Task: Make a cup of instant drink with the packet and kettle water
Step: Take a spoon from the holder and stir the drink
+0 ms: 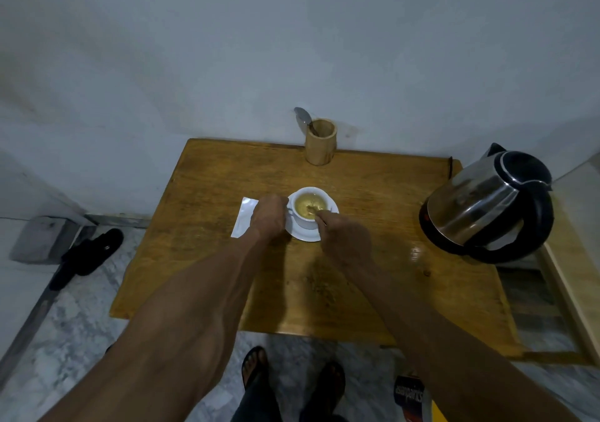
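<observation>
Stirring is the step in hand: the right hand (345,238) pinches what looks like a thin spoon (316,211) whose tip dips into the yellowish drink inside the white cup (308,209), while the left hand (269,215) is closed at the cup's left side, apparently on the handle, though the handle itself is hidden behind the fingers. The cup sits on its saucer (305,233) near the middle of the wooden table (373,278), with the white packet (244,217) lying flat just left of the left hand and the kettle (487,204) standing well apart at the right edge. A wooden holder (319,142) with another spoon stands at the back. To do this well, I'd keep the cup steadied, move the spoon in small slow circles along the bottom so the powder dissolves, and stay clear of the rim so nothing slops onto the saucer
</observation>
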